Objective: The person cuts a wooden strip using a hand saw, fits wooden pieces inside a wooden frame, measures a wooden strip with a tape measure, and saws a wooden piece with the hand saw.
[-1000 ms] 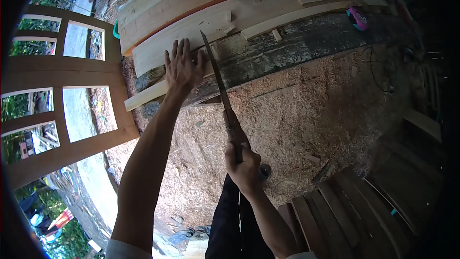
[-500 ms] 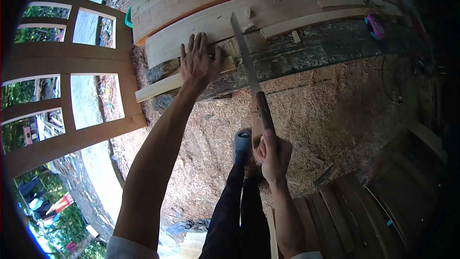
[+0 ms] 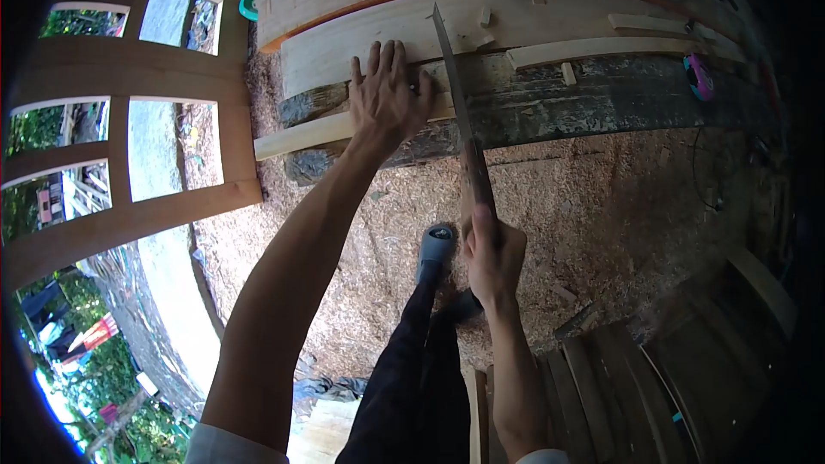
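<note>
My left hand lies flat with fingers spread over a pale wooden strip and the board behind it. Under that palm the strip is partly hidden; its left end juts past the dark, weathered bench beam. Gripped in my closed right hand is a handsaw. Its blade points away from me and crosses the bench just right of my left hand, near the strip's right end. Whether the teeth touch the strip I cannot tell.
A wide pale board lies along the bench. Beyond my left hand stand wood offcuts and a long batten. A pink and black tool rests at right. A wooden frame with openings is at left; shavings cover the floor.
The view has shifted, so the bench sits slightly differently in it. My right hand and the saw have moved a little farther forward over the bench; my left hand stays on the strip.
</note>
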`<act>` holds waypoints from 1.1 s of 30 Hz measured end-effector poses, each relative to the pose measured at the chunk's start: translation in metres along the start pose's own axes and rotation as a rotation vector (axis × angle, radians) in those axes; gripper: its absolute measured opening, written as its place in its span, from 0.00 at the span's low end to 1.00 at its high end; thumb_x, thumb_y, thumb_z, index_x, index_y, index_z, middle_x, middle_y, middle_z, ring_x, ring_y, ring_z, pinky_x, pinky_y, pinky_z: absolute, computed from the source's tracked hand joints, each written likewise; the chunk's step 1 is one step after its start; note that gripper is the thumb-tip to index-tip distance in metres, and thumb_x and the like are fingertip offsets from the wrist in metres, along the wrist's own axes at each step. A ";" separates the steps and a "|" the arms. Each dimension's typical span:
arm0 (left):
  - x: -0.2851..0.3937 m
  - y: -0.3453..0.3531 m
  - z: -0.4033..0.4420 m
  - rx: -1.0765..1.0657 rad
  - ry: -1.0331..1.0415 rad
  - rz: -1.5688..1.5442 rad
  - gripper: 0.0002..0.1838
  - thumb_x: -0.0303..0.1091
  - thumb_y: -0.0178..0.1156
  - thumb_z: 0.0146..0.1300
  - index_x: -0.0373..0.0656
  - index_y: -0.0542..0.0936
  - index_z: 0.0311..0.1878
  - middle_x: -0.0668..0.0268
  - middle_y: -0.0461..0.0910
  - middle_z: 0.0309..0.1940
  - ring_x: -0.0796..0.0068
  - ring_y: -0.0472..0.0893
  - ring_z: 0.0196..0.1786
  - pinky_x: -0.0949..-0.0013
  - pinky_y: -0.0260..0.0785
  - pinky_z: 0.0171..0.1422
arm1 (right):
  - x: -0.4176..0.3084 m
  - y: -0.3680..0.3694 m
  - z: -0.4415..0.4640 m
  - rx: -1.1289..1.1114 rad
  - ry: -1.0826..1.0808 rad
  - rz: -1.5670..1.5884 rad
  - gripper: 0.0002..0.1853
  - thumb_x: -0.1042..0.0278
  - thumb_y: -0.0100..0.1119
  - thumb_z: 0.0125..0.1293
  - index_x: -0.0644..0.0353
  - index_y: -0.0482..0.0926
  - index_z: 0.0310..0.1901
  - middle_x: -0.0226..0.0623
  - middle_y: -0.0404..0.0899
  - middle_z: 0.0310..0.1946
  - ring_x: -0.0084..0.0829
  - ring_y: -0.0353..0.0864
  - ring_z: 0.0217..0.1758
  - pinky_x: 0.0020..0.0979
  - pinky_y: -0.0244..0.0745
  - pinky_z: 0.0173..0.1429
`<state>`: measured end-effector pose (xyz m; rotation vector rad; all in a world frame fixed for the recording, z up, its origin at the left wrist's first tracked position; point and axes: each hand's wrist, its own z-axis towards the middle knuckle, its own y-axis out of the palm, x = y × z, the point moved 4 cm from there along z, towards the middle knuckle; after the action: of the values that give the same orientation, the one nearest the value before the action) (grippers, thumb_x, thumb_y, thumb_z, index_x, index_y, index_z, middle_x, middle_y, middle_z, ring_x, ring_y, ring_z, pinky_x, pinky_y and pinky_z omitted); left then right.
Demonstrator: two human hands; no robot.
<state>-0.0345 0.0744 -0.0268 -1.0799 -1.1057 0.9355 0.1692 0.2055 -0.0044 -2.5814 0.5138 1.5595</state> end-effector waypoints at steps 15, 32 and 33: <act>-0.001 -0.002 0.005 0.033 -0.017 0.031 0.36 0.51 0.43 0.67 0.33 0.61 0.70 0.52 0.62 0.70 0.57 0.53 0.76 0.49 0.36 0.80 | 0.030 -0.013 -0.055 0.049 -0.033 -0.163 0.32 0.37 0.49 0.69 0.57 0.65 0.16 0.20 0.60 0.11 0.14 0.59 0.13 0.23 0.49 0.17; -0.003 0.003 -0.002 0.010 -0.010 0.031 0.37 0.53 0.42 0.68 0.33 0.60 0.70 0.52 0.60 0.71 0.56 0.52 0.77 0.49 0.33 0.80 | 0.010 0.004 -0.007 0.072 -0.030 -0.298 0.32 0.39 0.53 0.67 0.59 0.68 0.15 0.23 0.64 0.11 0.17 0.65 0.14 0.26 0.55 0.18; -0.002 0.003 -0.003 0.009 -0.008 0.028 0.37 0.53 0.42 0.68 0.33 0.60 0.70 0.52 0.60 0.71 0.56 0.52 0.77 0.49 0.33 0.80 | 0.009 -0.002 -0.027 0.076 -0.029 -0.299 0.32 0.39 0.53 0.67 0.59 0.68 0.15 0.23 0.64 0.11 0.17 0.65 0.14 0.26 0.55 0.18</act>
<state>-0.0323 0.0728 -0.0304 -1.0878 -1.0944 0.9667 0.1965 0.1989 0.0008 -2.4388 0.1694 1.4442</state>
